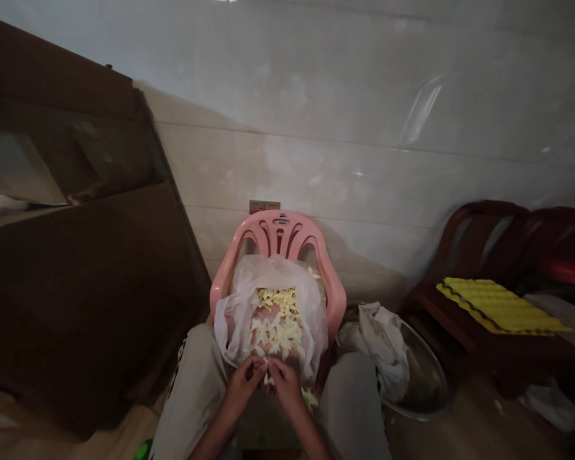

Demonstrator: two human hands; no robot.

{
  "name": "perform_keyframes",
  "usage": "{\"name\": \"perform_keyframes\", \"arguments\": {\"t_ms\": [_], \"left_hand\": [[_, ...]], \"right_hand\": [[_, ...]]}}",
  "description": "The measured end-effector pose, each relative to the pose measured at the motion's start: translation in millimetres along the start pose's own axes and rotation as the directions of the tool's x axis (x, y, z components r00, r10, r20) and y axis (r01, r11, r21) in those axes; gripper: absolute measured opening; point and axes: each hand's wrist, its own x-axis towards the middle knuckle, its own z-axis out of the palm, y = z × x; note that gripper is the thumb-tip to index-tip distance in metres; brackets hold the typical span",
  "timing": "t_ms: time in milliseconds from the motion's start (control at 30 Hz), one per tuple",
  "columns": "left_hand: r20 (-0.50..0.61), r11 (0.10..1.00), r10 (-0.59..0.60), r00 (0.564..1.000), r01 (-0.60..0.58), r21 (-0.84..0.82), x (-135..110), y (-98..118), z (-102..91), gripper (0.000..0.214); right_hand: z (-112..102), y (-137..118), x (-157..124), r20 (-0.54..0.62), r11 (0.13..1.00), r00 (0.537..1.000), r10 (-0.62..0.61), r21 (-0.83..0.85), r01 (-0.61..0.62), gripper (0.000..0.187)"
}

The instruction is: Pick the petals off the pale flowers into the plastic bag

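L hand [243, 382] & R hand [283, 382] meet fingertip to fingertip, both pinched on one small piece [268, 379]; looks like it's being split or peeled, hard to tell which. Just beyond the hands: pile of pale yellow pieces [275, 329] on a clear plastic bag [237, 313] spread over a pink chair [280, 233] seat. A few pieces lie under R hand. R of the hands: metal basin [429, 390] w/ white cloth [378, 338]. Judgement: mid-piece; further handling needs a light fingertip grip, since the pieces are small & loose.

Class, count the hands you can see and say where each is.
2: left hand and right hand, side by side at the near edge of the pale pieces heaped on the pink chair.
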Motion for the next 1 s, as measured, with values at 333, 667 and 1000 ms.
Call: {"name": "perform_keyframes", "arguments": {"t_ms": [333,667,1000], "left_hand": [[0.010,0.998,0.015,1.000,-0.014,-0.059,-4,16,2.6,0.049],[0.045,0.996,0.011,0.999,-0.007,-0.084,-5,16,2.8,0.050],[0.061,0.996,0.001,0.998,0.004,-0.087,-5,20,3.1,0.048]], "right_hand": [[-1,-9,-3,0.015,0.997,0.999,0.050,0.054,-0.051,0.081],[3,-8,-3,-0.007,0.993,0.998,0.064,0.095,-0.063,0.079],[2,-9,-5,0.007,0.996,0.999,0.046,0.082,-0.046,0.077]]}}
